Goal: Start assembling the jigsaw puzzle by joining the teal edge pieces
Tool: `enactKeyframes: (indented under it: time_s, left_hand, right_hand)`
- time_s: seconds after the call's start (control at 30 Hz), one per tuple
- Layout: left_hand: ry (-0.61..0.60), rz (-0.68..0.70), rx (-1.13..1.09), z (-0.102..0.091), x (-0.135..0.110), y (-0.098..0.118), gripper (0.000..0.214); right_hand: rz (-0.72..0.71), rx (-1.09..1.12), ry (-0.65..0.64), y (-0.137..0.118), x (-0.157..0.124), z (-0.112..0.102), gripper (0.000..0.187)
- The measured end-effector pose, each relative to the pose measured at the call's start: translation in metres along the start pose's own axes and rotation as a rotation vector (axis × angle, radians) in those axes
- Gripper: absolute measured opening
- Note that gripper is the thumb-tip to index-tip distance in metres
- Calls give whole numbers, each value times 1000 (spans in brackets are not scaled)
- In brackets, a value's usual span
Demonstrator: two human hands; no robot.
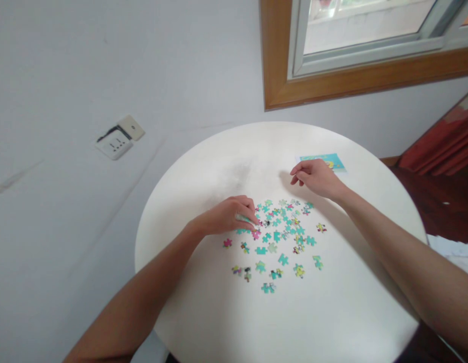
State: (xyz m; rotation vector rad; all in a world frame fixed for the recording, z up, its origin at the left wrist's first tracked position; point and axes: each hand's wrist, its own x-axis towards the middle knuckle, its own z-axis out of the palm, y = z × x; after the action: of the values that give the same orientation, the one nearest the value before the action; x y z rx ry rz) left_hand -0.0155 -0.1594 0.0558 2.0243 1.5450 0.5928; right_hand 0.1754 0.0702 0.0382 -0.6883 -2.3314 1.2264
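Several small teal and multicoloured jigsaw pieces (283, 237) lie scattered on a round white table (219, 166). My left hand (232, 214) rests at the left edge of the scatter, fingers curled down and pinched on pieces I cannot make out clearly. My right hand (315, 176) hovers just beyond the far side of the pieces, fingers loosely curled, nothing visible in it. A teal picture card (332, 160) lies flat on the table behind my right hand, partly hidden by it.
A grey wall with a socket plate (118, 138) stands to the left. A wood-framed window (370, 50) is beyond the table. Dark red floor and a red object (446, 146) are at the right. White cloth (453, 249) shows at the right edge.
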Motion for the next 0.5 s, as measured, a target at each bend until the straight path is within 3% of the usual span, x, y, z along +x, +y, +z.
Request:
enactKeyframes:
  time_s: [0.17,0.5]
  left_hand:
    - [-54,3,30,6,3,7,15]
    - [-14,2,61,9,5,7,10]
  right_hand:
    - [-2,-14,2,-3,-1,0,20]
    - [1,-12,15,-3,-1,0,18]
